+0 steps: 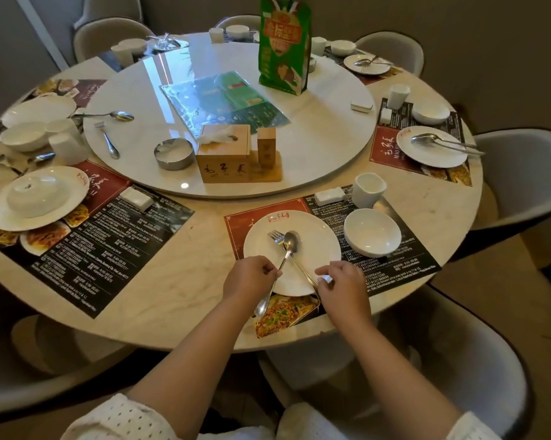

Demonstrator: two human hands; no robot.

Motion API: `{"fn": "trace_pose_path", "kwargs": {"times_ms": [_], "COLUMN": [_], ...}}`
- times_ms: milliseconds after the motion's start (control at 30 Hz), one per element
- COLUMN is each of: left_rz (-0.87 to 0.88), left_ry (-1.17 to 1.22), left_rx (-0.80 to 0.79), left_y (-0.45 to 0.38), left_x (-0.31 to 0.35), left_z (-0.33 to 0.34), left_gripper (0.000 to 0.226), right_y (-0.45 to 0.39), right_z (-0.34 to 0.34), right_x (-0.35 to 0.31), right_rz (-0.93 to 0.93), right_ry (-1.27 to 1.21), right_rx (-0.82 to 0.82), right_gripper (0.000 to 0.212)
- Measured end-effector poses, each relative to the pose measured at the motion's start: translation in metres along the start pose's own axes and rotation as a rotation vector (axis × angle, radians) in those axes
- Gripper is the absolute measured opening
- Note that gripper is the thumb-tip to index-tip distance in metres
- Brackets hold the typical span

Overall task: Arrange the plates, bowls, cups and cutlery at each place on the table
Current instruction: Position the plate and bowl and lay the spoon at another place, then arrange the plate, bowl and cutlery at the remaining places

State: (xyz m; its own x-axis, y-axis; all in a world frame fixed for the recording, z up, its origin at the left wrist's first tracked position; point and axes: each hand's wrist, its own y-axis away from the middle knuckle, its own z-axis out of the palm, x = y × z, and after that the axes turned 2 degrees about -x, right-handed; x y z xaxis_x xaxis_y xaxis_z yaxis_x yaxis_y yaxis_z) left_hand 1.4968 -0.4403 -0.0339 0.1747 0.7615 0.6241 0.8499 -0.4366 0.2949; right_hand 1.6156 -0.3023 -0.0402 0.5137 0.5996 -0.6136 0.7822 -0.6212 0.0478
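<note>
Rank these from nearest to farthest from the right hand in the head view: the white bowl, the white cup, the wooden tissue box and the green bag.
From the right hand:
1. White bowl, just beyond it, slightly right.
2. White cup, behind the bowl.
3. Wooden tissue box, on the turntable, up and left.
4. Green bag, standing at the turntable's far side.

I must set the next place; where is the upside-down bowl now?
In the head view it sits at the left, the upside-down bowl on a white plate, left of the small white rest.

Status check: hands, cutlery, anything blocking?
Left hand pinches spoon handle, right hand pinches fork handle. Both crossed on near plate. Nothing blocking.
</note>
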Motion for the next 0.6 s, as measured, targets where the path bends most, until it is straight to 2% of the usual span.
{"fn": "trace_pose_path", "kwargs": {"times_ms": [133, 300, 433, 600], "left_rz": [0.052, 0.050, -0.041, -0.186], "left_ry": [-0.034, 0.020, 0.223, 0.531], "left_rx": [0.035, 0.104, 0.165, 0.262], "left_y": [0.005, 0.015, 0.029, 0.048], "left_x": [-0.001, -0.010, -0.034, -0.081], "left_z": [0.003, -0.010, -0.037, -0.088], "left_gripper": [0.015, 0.013, 0.010, 0.017], "right_y": [0.001, 0.001, 0.002, 0.012], "right_z": [-0.002, 0.004, 0.023, 0.059], "right_x": [-0.005, -0.030, -0.070, -0.134], "right_rz": [-0.006, -0.124, -0.227, -0.343], "right_ry": [0.005, 0.003, -0.148, -0.220], "right_rx": [0.002, 0.031, -0.060, -0.169], "right_gripper": [0.017, 0.016, 0.016, 0.018]}}
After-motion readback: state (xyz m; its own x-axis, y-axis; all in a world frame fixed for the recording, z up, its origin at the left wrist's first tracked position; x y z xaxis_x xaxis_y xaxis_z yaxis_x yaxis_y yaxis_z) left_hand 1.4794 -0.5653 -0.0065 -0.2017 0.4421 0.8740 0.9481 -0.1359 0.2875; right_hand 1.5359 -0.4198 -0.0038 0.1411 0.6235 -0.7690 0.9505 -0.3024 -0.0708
